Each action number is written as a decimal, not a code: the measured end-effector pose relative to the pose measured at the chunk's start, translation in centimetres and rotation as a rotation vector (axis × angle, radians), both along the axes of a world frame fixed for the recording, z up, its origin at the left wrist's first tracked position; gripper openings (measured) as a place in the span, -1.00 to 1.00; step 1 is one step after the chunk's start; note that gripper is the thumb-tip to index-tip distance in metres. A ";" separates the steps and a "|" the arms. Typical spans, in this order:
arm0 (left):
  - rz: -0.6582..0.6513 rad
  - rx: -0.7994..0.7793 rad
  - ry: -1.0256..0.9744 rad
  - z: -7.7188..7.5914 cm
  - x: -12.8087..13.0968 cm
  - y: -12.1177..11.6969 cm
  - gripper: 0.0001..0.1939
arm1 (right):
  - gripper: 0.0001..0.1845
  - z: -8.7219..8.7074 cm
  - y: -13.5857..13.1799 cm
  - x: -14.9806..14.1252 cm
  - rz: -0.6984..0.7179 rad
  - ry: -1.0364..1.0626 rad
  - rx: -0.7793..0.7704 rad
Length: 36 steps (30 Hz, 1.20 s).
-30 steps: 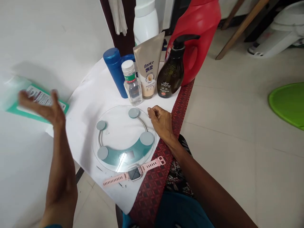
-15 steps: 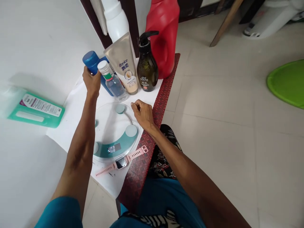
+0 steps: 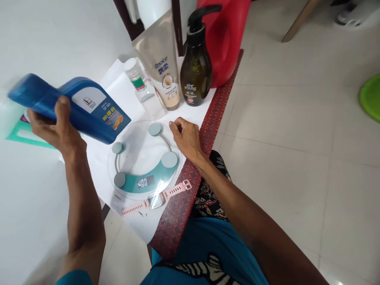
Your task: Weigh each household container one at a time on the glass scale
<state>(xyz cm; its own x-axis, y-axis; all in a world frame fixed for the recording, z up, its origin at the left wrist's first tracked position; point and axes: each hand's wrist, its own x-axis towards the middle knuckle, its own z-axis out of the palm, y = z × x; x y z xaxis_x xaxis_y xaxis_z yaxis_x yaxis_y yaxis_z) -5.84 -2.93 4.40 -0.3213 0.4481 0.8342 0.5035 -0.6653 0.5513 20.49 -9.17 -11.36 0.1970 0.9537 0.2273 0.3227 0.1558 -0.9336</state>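
My left hand (image 3: 61, 128) grips a blue bottle (image 3: 86, 109) near its cap, holding it tilted, with its base above the left rim of a round glass scale (image 3: 139, 158). The scale's lit display sits in a teal band. Resting at the scale's right edge, my right hand (image 3: 187, 136) is loosely curled; whether anything is in its fingers cannot be made out. A pink-strapped watch (image 3: 156, 200) lies along the near side of the scale. Behind the scale stand a small clear bottle (image 3: 150, 101) with a white cap and a Rejoice tube (image 3: 163, 73).
A dark pump bottle (image 3: 196, 71) and a red jug (image 3: 225, 43) stand at the back right. Behind my left hand is a green container (image 3: 18, 132), partly hidden. White paper covers part of the red-patterned table (image 3: 175, 213). A green round object (image 3: 371, 99) is at far right.
My left hand has lifted the blue bottle from the back row and brought it left and nearer, tilting it. The view has shifted slightly; my right hand stays by the scale.
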 end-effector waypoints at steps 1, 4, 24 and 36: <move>-0.006 0.023 0.013 0.4 0.0 -1.3 -0.64 | -0.61 0.0 0.0 0.0 -0.006 -0.004 0.003; -0.030 0.017 0.037 1.0 1.0 -4.7 -0.58 | -0.61 -0.1 -0.1 0.0 -0.025 -0.014 0.016; 0.006 -0.082 0.013 -5.2 3.2 -10.6 -0.53 | -0.53 -0.5 -0.3 0.0 -0.056 -0.064 0.030; 0.253 -0.641 -0.442 -13.0 -7.0 -13.3 -0.23 | -0.54 -1.5 -0.2 0.2 -0.042 -0.051 0.047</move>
